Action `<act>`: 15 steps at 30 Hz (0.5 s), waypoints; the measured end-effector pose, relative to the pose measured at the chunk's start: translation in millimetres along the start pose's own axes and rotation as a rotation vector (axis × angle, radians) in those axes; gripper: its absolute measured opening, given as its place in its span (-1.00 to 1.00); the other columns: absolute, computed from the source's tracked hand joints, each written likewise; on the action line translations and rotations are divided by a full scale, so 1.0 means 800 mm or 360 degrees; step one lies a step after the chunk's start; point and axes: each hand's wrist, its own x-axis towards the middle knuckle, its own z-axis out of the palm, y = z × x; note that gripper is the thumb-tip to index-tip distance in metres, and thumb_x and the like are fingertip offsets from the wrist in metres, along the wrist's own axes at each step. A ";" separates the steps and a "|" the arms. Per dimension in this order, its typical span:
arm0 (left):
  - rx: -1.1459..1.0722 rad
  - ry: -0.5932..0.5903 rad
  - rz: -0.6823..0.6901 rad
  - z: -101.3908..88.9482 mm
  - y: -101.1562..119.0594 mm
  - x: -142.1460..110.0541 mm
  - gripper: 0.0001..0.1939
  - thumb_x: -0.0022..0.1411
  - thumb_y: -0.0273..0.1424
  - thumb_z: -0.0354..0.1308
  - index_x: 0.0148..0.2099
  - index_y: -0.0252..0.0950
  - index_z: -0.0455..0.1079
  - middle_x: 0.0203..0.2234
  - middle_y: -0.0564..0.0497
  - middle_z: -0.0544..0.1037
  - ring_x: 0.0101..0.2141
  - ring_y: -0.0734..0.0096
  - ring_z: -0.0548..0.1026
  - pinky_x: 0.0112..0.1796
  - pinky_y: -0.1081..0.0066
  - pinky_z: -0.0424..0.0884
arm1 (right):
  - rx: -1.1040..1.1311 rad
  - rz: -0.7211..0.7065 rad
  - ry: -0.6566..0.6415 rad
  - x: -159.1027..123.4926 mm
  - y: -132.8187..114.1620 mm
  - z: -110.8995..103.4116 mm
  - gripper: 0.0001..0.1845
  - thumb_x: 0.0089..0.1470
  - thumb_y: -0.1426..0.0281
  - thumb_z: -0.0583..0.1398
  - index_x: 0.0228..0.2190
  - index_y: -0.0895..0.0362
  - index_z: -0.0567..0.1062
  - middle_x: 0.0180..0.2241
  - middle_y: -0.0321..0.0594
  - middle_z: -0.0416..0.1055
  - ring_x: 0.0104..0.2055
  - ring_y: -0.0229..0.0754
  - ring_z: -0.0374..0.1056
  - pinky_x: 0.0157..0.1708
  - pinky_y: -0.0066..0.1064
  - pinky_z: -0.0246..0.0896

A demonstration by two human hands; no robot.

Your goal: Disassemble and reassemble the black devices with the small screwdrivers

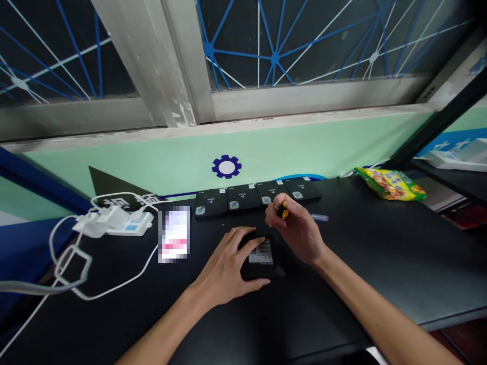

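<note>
My left hand [230,268] spans a flat black box [261,253] lying on the black table. Its fingers rest over the box's far and left side, and the thumb lies along the near edge. A white printed label shows on the box's upper face. Above and to the right of it, my right hand [299,228] is closed around a small black-and-yellow tool handle [283,210]. The fingers hide most of this tool, so its tip cannot be made out. Just behind that hand lies a slim translucent stick [319,217].
Several similar black boxes [211,204] stand in a row by the wall. A blurred-out phone-like screen [175,233] lies left of my left hand. Further left are a white power strip [131,224] and loose cables. A yellow-green snack bag [393,185] sits at the back right.
</note>
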 end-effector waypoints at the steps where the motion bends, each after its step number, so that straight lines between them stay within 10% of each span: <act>1: 0.0000 0.0000 0.0001 0.000 0.000 0.000 -0.19 0.20 -0.09 0.52 0.40 -0.11 0.32 0.34 -0.19 0.32 0.29 -0.17 0.35 0.28 -0.23 0.37 | -0.0040 -0.0020 0.0008 0.000 0.000 0.000 -0.74 0.42 0.22 0.16 -0.29 0.06 0.52 -0.50 -0.33 0.15 -0.42 -0.15 -0.02 -0.29 -0.28 0.03; 15: 0.0029 -0.0034 -0.0013 0.000 -0.001 0.001 -0.18 0.22 -0.11 0.51 0.42 -0.08 0.29 0.36 -0.17 0.29 0.31 -0.13 0.32 0.29 -0.19 0.36 | -0.0144 -0.0053 0.0043 0.001 0.003 0.000 -0.44 0.49 -0.02 0.03 -0.34 0.05 0.59 -0.50 -0.32 0.09 -0.41 -0.13 -0.01 -0.28 -0.26 0.04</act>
